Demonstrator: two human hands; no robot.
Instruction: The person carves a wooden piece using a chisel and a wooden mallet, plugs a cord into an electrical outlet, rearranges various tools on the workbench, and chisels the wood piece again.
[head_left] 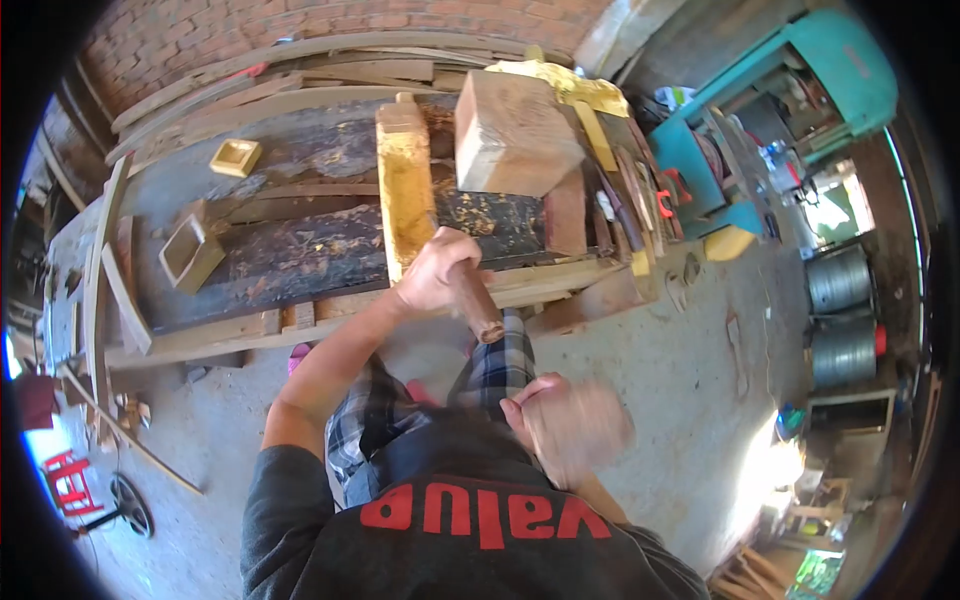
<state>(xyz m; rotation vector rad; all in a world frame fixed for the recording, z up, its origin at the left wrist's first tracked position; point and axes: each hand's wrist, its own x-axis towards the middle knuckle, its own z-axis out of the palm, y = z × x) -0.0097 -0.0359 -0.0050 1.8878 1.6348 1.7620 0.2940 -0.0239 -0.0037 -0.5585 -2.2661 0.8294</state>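
My left hand (436, 272) is closed around the wooden handle of a chisel (474, 305), its butt end pointing back toward me. The blade is mostly hidden behind the fingers, at the near part of a yellow hollowed wood piece (392, 215) lying on the dark workbench (320, 240). My right hand (527, 405), lower and to the right, is closed on a mallet (585, 425) with a pale wooden head, smeared by motion. The mallet is apart from the chisel's butt end. A large wooden block (510, 135) sits just right of the yellow piece.
Two small wooden boxes, one yellow (236, 157) and one plain (193, 255), lie on the bench's left. Several hand tools (625, 215) lie at its right end. A teal machine (690, 165) stands beyond. Long boards (330, 75) line the brick wall.
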